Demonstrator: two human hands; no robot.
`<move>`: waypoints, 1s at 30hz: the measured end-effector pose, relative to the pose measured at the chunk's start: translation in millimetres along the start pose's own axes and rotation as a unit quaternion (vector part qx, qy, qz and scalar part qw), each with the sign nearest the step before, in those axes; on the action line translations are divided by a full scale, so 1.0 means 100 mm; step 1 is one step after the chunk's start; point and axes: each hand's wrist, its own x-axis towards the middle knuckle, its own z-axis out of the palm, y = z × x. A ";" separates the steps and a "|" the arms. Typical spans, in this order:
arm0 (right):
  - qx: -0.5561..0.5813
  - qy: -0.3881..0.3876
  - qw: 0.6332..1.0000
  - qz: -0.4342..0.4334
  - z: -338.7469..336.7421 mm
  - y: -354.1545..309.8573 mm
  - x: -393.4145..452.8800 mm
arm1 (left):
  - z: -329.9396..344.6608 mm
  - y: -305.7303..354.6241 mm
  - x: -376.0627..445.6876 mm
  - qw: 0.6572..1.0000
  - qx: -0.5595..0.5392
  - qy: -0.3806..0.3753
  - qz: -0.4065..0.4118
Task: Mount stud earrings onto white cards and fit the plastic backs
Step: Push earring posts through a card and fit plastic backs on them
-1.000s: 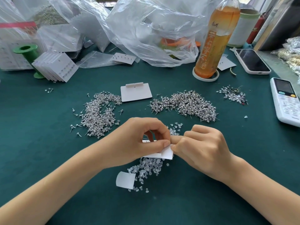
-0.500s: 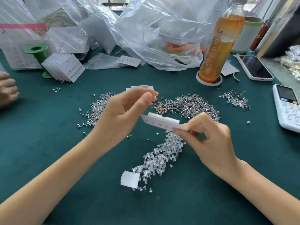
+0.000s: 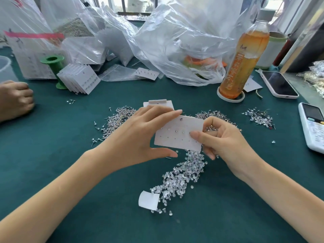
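**Holding a studded card up over the bench**

Holding steady above the middle of the bench (image 3: 52, 172), the white card (image 3: 180, 135) sits between both hands, tilted face-up to the camera. The right hand (image 3: 226, 142) pinches the card's right edge, thumb flat on the face and fingers curled behind it. The left hand (image 3: 140, 135) is spread wide, fingers straight along the card's top edge and thumb stretched out below its lower left corner; it touches the card more than it grips it. Small studs dot the card's face in rows, too tiny to count.

Directly under the card, a trail of clear plastic backs (image 3: 180, 178) runs down toward the near edge of the bench, ending beside a small curled white slip (image 3: 148, 200). Beyond the hands, two heaps of silver stud earrings (image 3: 117, 123) lie left and right of centre, partly hidden by the fingers, with a smaller scatter (image 3: 259, 116) further right. A blank card (image 3: 158, 103) peeks out just behind the left hand.

Toward the far left, a fanned stack of finished cards (image 3: 78, 79) leans against a green spool (image 3: 54, 67). Clear plastic bags (image 3: 175, 41) crowd the far edge. An orange drink bottle (image 3: 245, 58) stands far right, with a phone (image 3: 278, 85) beside it and a white remote (image 3: 312, 127) at the right edge. Another person's hand (image 3: 15, 99) rests at the left edge.
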 end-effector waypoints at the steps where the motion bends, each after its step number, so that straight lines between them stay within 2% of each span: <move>1: -0.002 -0.005 1.000 0.006 0.02 -0.02 0.03 | -0.02 -0.02 -0.02 1.000 -0.005 -0.005 -0.007; 8: -0.031 -0.041 0.997 0.052 0.18 -0.07 0.22 | -0.03 -0.14 -0.16 0.994 -0.078 0.021 -0.079; 10: -0.059 -0.007 0.997 0.041 0.13 -0.09 0.26 | -0.01 -0.16 -0.17 0.990 -0.086 0.026 -0.108; 12: -0.140 0.054 0.988 -0.029 0.00 -0.09 0.29 | 0.01 -0.19 -0.18 0.987 -0.085 0.026 -0.137; 13: -0.212 0.089 0.970 -0.078 -0.09 -0.08 0.30 | 0.02 -0.20 -0.18 0.985 -0.081 0.026 -0.147; 15: -0.369 0.130 0.910 -0.142 -0.25 -0.02 0.30 | 0.03 -0.21 -0.18 0.984 -0.074 0.025 -0.159; 17: -0.455 0.114 0.870 -0.149 -0.33 0.03 0.30 | 0.05 -0.22 -0.19 0.984 -0.071 0.019 -0.165; 21: -0.519 0.052 0.837 -0.164 -0.29 0.11 0.34 | 0.08 -0.23 -0.20 0.983 -0.067 0.000 -0.173; 26: -0.590 0.068 0.785 -0.175 -0.21 0.14 0.44 | 0.10 -0.23 -0.21 0.984 -0.066 -0.027 -0.165; 30: -0.615 0.100 0.761 -0.181 -0.14 0.14 0.49 | 0.10 -0.21 -0.21 0.985 -0.061 -0.036 -0.160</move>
